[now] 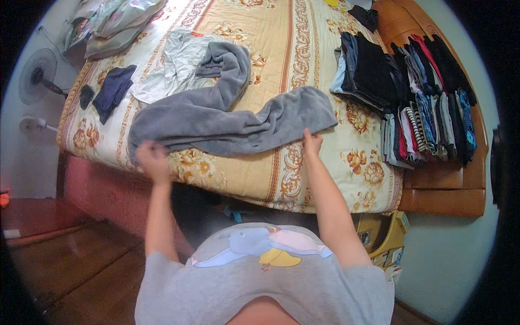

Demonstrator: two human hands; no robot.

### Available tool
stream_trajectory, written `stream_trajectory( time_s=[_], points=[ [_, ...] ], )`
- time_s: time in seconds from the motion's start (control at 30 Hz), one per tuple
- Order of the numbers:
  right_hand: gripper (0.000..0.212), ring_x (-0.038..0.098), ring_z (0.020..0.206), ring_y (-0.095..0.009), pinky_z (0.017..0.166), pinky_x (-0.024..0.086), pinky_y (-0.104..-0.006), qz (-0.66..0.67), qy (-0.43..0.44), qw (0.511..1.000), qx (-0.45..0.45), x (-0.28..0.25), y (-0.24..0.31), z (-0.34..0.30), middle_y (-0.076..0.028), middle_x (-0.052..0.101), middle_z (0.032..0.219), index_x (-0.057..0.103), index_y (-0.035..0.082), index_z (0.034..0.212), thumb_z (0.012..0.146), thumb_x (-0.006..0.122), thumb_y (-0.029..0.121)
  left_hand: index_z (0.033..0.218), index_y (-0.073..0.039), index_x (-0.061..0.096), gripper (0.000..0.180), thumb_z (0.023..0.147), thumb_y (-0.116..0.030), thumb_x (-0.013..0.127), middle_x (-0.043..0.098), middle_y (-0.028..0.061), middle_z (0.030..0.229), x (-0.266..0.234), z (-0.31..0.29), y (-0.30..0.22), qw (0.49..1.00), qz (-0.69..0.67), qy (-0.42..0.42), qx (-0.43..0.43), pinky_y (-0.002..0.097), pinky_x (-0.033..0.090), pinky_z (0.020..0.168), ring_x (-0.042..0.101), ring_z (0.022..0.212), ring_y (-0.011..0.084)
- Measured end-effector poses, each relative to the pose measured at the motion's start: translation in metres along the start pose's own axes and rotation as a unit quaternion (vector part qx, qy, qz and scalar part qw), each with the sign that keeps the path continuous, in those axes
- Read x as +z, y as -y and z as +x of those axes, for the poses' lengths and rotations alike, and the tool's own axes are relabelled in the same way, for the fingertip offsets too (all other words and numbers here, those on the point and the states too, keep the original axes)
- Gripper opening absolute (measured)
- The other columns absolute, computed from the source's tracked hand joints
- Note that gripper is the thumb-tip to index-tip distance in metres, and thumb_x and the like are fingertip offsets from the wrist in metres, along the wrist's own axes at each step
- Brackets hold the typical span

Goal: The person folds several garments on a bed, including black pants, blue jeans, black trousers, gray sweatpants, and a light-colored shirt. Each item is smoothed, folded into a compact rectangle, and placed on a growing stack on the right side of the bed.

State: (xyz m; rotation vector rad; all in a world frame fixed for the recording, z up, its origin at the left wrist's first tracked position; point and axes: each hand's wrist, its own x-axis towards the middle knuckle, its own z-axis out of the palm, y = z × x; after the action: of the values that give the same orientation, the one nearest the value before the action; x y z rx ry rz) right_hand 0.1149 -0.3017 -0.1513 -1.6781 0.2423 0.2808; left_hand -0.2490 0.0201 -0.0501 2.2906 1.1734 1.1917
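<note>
A pair of grey plush trousers (216,127) lies across the near side of the bed, its two long legs apart. One leg stretches to the right, and the other bends away toward the far side. My right hand (312,143) pinches the near edge of the right-hand leg close to its end. At the trousers' left end is my left hand (153,158), smeared by motion, so its grip is unclear. A pale, crumpled shirt (181,62) lies behind, partly covered by the grey fabric.
Folded clothes (428,124) stand in rows by the brown headboard (444,184) at right, beside stacked dark trousers (374,67). Navy cloth (114,92) and a small dark piece (86,96) lie at left. A clothes pile (119,27) is at far left, near a fan (39,73).
</note>
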Motion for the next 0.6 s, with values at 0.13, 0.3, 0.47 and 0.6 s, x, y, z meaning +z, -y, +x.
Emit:
stream_trajectory(
  time_s=[0.13,0.3,0.47,0.6],
  points=[
    [0.047,0.052,0.104,-0.029,0.088,0.043,-0.0449,0.32,0.062,0.937,0.125,0.003,0.024,0.047,-0.016,0.052,0.115,0.046,-0.001,0.118,0.08,0.063,0.02,0.107,-0.005,0.05,0.04,0.07,-0.013,0.061,0.047,0.0166,0.111,0.06,-0.086,-0.105,0.931,-0.057,0.308,0.185,0.0463,0.033,0.093,0.044,0.107,0.032],
    [0.045,0.054,0.099,-0.028,0.087,0.043,-0.0392,0.26,-0.107,0.959,0.037,-0.023,0.087,0.018,-0.017,0.053,0.113,0.044,-0.003,0.119,0.08,0.06,0.012,0.111,-0.008,0.051,0.039,0.073,-0.007,0.059,0.05,0.0153,0.115,0.114,-0.07,-0.123,0.938,0.101,0.296,0.15,0.0561,0.027,0.096,0.045,0.11,0.0303],
    [0.038,0.052,0.104,-0.026,0.088,0.041,-0.0382,0.036,-0.24,0.952,-0.186,-0.07,0.099,-0.105,-0.015,0.054,0.113,0.049,-0.006,0.114,0.082,0.058,0.012,0.103,-0.008,0.054,0.035,0.071,0.004,0.05,0.057,0.0107,0.085,0.098,-0.027,-0.1,0.938,-0.126,0.169,0.275,0.0408,0.044,0.073,0.055,0.08,0.0305],
    [0.044,0.046,0.113,-0.026,0.095,0.036,-0.0397,0.295,-0.163,0.941,-0.025,-0.122,0.019,-0.118,-0.012,0.049,0.123,0.045,0.0,0.121,0.085,0.056,0.023,0.102,-0.008,0.055,0.032,0.071,-0.001,0.051,0.052,0.0108,0.072,0.045,-0.028,-0.111,0.895,-0.071,0.295,0.328,0.039,0.044,0.056,0.055,0.067,0.0313]
  ],
)
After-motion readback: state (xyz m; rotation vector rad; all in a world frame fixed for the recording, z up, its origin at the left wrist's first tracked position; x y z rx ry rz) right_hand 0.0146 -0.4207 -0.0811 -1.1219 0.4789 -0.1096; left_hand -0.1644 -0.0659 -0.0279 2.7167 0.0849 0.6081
